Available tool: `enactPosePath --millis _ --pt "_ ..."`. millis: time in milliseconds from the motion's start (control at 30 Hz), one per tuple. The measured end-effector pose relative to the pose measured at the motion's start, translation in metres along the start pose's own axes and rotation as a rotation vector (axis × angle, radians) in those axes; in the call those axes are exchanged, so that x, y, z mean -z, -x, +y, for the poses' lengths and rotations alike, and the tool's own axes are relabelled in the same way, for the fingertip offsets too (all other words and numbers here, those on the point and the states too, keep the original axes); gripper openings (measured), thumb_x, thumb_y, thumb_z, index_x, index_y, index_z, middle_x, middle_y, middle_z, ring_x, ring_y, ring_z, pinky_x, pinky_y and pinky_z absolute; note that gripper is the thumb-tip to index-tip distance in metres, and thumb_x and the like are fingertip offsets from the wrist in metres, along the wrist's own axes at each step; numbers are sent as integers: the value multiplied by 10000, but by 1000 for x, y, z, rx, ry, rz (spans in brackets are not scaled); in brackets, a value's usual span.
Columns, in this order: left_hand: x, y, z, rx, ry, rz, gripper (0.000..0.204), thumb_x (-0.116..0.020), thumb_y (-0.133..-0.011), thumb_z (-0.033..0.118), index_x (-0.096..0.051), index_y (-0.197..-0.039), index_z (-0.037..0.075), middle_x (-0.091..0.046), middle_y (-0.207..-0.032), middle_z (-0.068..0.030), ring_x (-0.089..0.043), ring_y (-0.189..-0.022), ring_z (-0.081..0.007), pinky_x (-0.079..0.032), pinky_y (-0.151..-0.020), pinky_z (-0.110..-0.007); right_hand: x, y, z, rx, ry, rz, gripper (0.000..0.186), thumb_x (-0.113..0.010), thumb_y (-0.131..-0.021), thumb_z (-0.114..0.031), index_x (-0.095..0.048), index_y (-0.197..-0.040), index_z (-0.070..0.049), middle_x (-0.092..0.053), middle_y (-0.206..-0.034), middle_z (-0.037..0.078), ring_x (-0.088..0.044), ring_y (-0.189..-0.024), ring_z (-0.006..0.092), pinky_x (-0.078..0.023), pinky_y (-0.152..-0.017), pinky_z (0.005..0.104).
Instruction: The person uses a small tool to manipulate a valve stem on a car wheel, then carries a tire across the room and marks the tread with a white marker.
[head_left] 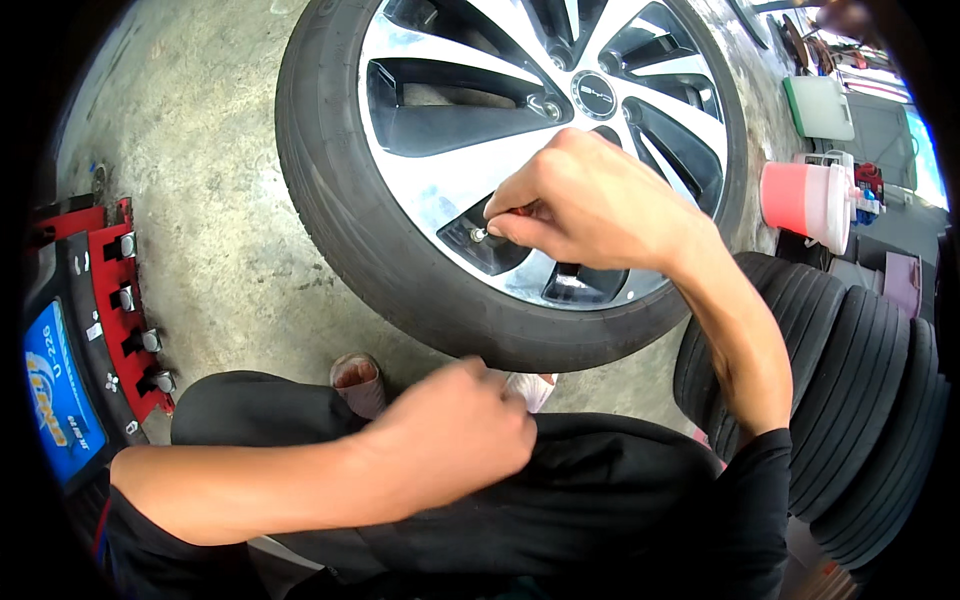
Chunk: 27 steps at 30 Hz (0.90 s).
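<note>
A large wheel has a black tyre (330,220) round a silver-and-black alloy rim (440,140) with a round centre cap (594,94). My right hand (590,205) is over the lower part of the rim, fingers closed on a small red item (520,210) at the metal valve stem (479,234). The item is mostly hidden by my fingers. My left hand (450,435) is lower, below the tyre and over my dark-clothed lap, its curled fingers smeared by motion; I cannot make out whether it holds anything.
At the left stands a red-and-black machine (125,325) with a blue panel. Several spare tyres (850,400) are at the right. A pink bucket (800,200) and a pale plastic container (820,110) sit beyond, with assorted clutter. My sandalled feet (356,385) show on the concrete floor (200,150).
</note>
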<state>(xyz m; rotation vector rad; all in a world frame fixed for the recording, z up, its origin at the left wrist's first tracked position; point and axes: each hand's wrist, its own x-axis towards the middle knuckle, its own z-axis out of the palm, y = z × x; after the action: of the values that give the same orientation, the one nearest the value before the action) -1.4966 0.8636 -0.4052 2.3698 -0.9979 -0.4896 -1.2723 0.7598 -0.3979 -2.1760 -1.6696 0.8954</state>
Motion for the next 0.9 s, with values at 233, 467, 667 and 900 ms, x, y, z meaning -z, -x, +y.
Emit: enactPosePath --millis 233,467,667,900 --pt "9 4 -78 434 51 484 287 -762 -860 164 -697 -1093 10 -655 -995 -128 -604 -992 -330 -494 -879 -446 -8 9 13 79 254 55 108 -765 -830 -51 -817 -922 -29 -757 -823 188 -753 -826 372 -604 -791 427" --pt "-19 -26 -124 252 190 577 280 -733 -971 236 -698 -1148 22 -628 -1080 -153 -498 -1028 -327 -430 -958 -448 -27 15 -4 212 239 191 316 -750 -841 1 -626 -1128 -47 -695 -733 161 -716 -736 385 -558 -687 467" --pt "-10 -40 -133 262 512 650 242 -803 -938 193 -791 -1004 -39 -763 -929 -185 -704 -901 -336 -546 -826 -433 -27 16 -10 164 354 277 255 -768 -848 -79 -610 -1042 -28 -717 -753 155 -775 -770 343 -617 -679 436" --pt "-23 -45 -143 152 246 772 219 -863 -848 213 -839 -997 54 -750 -867 -139 -684 -869 -328 -547 -785 -445 -26 13 5 14 320 227 376 -760 -971 -209 -561 -1260 -76 -708 -736 168 -744 -744 380 -579 -676 491"
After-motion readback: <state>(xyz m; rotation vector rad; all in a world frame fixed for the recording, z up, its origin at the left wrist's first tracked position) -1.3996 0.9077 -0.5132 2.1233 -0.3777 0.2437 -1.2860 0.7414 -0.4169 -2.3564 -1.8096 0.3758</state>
